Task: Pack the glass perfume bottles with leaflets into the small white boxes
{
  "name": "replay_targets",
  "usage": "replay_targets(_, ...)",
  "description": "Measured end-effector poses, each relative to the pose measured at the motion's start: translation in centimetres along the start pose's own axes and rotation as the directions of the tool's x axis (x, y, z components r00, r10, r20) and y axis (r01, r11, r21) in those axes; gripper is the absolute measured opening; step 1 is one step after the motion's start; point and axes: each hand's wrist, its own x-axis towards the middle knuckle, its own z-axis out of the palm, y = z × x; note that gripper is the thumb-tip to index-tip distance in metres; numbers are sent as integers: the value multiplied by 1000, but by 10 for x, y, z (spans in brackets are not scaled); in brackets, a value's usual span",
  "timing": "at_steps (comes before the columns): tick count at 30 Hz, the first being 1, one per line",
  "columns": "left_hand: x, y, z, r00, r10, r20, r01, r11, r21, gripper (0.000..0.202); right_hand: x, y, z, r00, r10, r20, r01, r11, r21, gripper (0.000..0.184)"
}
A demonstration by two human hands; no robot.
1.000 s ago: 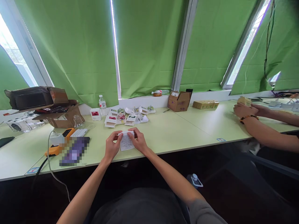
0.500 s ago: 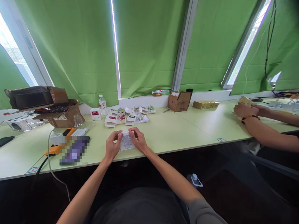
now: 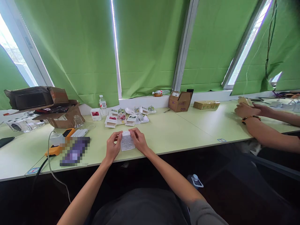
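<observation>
Between my hands is a small white printed leaflet (image 3: 127, 142), with a fold line near its top and fine text on it. My left hand (image 3: 113, 145) pinches its upper left edge between thumb and fingers. On the other side, my right hand (image 3: 139, 140) pinches the upper right edge. The leaflet is just over the near part of the table (image 3: 168, 134). Beyond it lie several opened small white boxes (image 3: 111, 120) with red or green pictures, among round clear-looking packs (image 3: 121, 116) and crumpled white pieces.
Left are a phone (image 3: 75, 151), an orange-and-black device (image 3: 55, 150), a cable and cardboard boxes (image 3: 67, 115). A water bottle (image 3: 102, 105) stands at the back. A carton (image 3: 180, 102) and yellowish boxes (image 3: 206, 105) sit right. Another person's hands (image 3: 247, 111) hold a small box at far right.
My hands and the leaflet stay nearly in place; the right fingertips have shifted very slightly. The other person's hands have moved a little with the small box.
</observation>
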Motion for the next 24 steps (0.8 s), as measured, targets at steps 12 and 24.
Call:
replay_targets(12, 0, 3, 1, 1000, -5, -7, 5, 1000, -15, 28, 0, 1, 0, 1000, -12, 6, 12, 1000, -24, 39)
replay_targets(24, -1, 1, 0, 1000, -13, 0, 13, 999, -50, 40, -1, -1, -1, 1000, -20, 20, 21, 998, -66, 41)
